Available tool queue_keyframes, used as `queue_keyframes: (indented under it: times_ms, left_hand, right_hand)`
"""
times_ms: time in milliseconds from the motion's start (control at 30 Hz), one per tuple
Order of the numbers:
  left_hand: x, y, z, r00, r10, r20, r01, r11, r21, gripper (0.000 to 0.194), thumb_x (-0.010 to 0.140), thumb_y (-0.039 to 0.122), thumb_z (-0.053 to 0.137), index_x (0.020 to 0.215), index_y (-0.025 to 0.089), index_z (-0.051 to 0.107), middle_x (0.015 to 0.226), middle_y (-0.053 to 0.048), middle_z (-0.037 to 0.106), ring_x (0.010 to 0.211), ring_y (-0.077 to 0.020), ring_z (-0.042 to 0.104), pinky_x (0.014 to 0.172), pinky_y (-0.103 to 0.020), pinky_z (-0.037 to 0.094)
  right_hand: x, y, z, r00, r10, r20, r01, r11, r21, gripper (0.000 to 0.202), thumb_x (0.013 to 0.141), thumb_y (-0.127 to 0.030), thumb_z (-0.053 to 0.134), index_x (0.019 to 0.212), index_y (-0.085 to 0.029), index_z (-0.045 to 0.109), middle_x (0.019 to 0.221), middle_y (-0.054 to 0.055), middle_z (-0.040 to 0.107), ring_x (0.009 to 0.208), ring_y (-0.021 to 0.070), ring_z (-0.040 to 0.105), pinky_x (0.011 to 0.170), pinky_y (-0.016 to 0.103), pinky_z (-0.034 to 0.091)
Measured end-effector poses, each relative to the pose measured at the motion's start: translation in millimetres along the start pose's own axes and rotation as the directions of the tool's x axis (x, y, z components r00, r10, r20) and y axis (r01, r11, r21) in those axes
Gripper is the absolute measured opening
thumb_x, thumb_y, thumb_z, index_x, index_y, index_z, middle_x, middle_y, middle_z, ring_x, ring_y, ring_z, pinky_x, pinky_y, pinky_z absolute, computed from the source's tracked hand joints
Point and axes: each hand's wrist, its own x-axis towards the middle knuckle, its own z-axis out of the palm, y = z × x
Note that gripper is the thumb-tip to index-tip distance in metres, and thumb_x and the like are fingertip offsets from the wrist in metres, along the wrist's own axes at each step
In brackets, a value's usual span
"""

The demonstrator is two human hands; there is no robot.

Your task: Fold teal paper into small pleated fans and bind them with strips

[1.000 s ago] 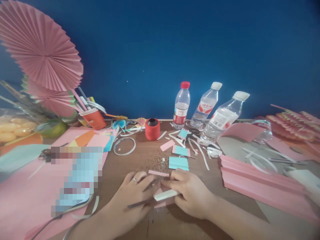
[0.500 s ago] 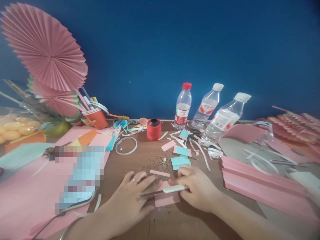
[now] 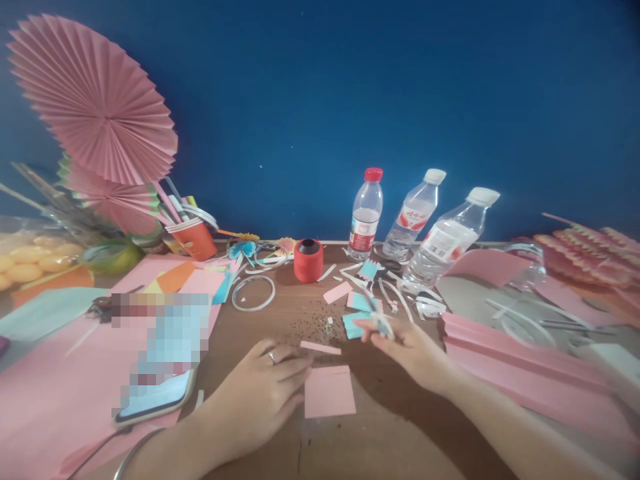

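A pink paper square (image 3: 330,392) with a crease along its upper edge lies flat on the brown table. My left hand (image 3: 273,383) rests at its left side, fingers loosely bent and apart, holding nothing visible. My right hand (image 3: 407,347) is raised beyond the paper's right corner, closed around a knife (image 3: 383,325) with a pale handle. The blade is blurred and points up and away. Above the square lies a thin pink paper strip (image 3: 321,348). Folded blue paper pieces (image 3: 353,326) sit behind my right hand, partly covered by it.
A red tape roll (image 3: 309,261) stands near the wall, with several plastic bottles (image 3: 367,223) to its right. White strips and dark crumbs are scattered midway. Left are a phone (image 3: 165,393) and an orange cup (image 3: 194,239); pleated pink paper (image 3: 520,363) lies right.
The knife has been lifted off the pink square by my right hand, which moved up and right. My left hand has slid slightly left, off the paper, leaving the square uncovered.
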Motion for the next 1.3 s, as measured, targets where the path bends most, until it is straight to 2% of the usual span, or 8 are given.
queue_keyframes:
  times_ms: [100, 167, 267, 400, 533, 633, 800, 1300]
  left_hand:
    - [-1.3, -0.7, 6.5, 0.997, -0.036, -0.074, 0.034, 0.999, -0.031, 0.02, 0.084, 0.021, 0.049, 0.099, 0.023, 0.061, 0.103, 0.0, 0.065, 0.097, -0.0177, 0.055, 0.085, -0.033, 0.038]
    - [-2.1, 2.4, 10.6, 0.99, -0.098, -0.099, 0.094, 0.994, -0.049, 0.017, 0.083, 0.022, 0.049, 0.096, 0.02, 0.06, 0.102, -0.003, 0.063, 0.096, -0.0192, 0.055, 0.085, -0.034, 0.04]
    - [-1.3, 9.8, 14.6, 0.991, -0.115, -0.065, 0.113, 0.993, -0.044, 0.02, 0.084, 0.02, 0.046, 0.101, 0.018, 0.056, 0.105, -0.006, 0.059, 0.096, -0.0218, 0.052, 0.085, -0.038, 0.041]
    - [1.5, 12.2, 16.5, 0.991, -0.126, 0.033, 0.128, 0.99, -0.052, 0.034, 0.083, 0.01, 0.041, 0.113, 0.02, 0.049, 0.106, -0.006, 0.057, 0.096, -0.0213, 0.05, 0.083, -0.039, 0.041]
    - [-0.4, 4.0, 14.9, 0.993, -0.111, 0.044, 0.114, 0.991, -0.069, 0.043, 0.078, -0.001, 0.036, 0.111, 0.022, 0.052, 0.101, -0.005, 0.058, 0.095, -0.0193, 0.049, 0.082, -0.036, 0.041]
    - [-2.7, 0.2, 11.0, 0.99, -0.129, 0.061, 0.134, 0.986, -0.098, 0.046, 0.075, -0.004, 0.035, 0.106, 0.024, 0.055, 0.1, -0.003, 0.058, 0.097, -0.0177, 0.049, 0.084, -0.033, 0.04]
    - [-2.0, 2.2, 6.4, 0.984, -0.123, 0.129, 0.136, 0.986, -0.095, 0.071, 0.064, -0.01, 0.035, 0.123, 0.029, 0.042, 0.116, 0.0, 0.052, 0.101, -0.0185, 0.046, 0.087, -0.037, 0.038]
    - [0.0, 2.6, 12.2, 0.988, -0.101, 0.117, 0.103, 0.995, -0.015, 0.063, 0.069, -0.005, 0.038, 0.123, 0.025, 0.043, 0.11, -0.004, 0.053, 0.1, -0.0211, 0.045, 0.084, -0.037, 0.037]
  right_hand:
    - [-4.8, 9.2, -14.1, 1.0, -0.015, -0.026, 0.011, 0.988, -0.152, 0.035, 0.089, -0.035, 0.034, 0.118, -0.025, 0.052, 0.093, 0.004, 0.064, 0.086, 0.0208, 0.058, 0.075, 0.032, 0.043]
    - [-11.8, 17.2, -18.6, 0.994, -0.102, 0.023, 0.105, 0.946, -0.307, 0.033, 0.088, -0.034, 0.038, 0.117, -0.026, 0.051, 0.107, 0.006, 0.061, 0.095, 0.0233, 0.056, 0.08, 0.035, 0.042]
    - [-24.0, 28.8, -20.1, 0.98, -0.161, 0.12, 0.198, 0.878, -0.437, 0.032, 0.086, -0.035, 0.043, 0.114, -0.024, 0.05, 0.104, 0.007, 0.062, 0.086, 0.0222, 0.059, 0.072, 0.033, 0.045]
    - [-34.2, 37.2, -21.5, 0.923, -0.304, 0.237, 0.378, 0.835, -0.401, 0.025, 0.088, -0.024, 0.039, 0.108, -0.024, 0.054, 0.093, 0.005, 0.06, 0.077, 0.0154, 0.057, 0.068, 0.026, 0.044]
    - [-35.3, 37.7, -21.0, 0.868, -0.445, 0.22, 0.496, 0.791, -0.358, 0.032, 0.087, -0.018, 0.04, 0.116, -0.027, 0.052, 0.096, 0.005, 0.058, 0.08, 0.0135, 0.054, 0.069, 0.025, 0.043]
    - [-34.3, 36.5, -15.3, 0.88, -0.424, 0.214, 0.475, 0.784, -0.399, 0.033, 0.088, -0.019, 0.039, 0.116, -0.03, 0.053, 0.093, 0.004, 0.057, 0.076, 0.0128, 0.054, 0.066, 0.025, 0.042]
    - [-34.6, 34.5, -7.1, 0.91, -0.353, 0.218, 0.415, 0.779, -0.47, 0.035, 0.088, -0.018, 0.037, 0.117, -0.031, 0.052, 0.09, 0.004, 0.057, 0.072, 0.0127, 0.053, 0.062, 0.024, 0.041]
    - [-36.5, 37.2, -4.0, 0.916, -0.336, 0.216, 0.4, 0.756, -0.518, 0.036, 0.089, -0.02, 0.037, 0.12, -0.034, 0.049, 0.095, 0.003, 0.057, 0.067, 0.0108, 0.054, 0.058, 0.022, 0.04]
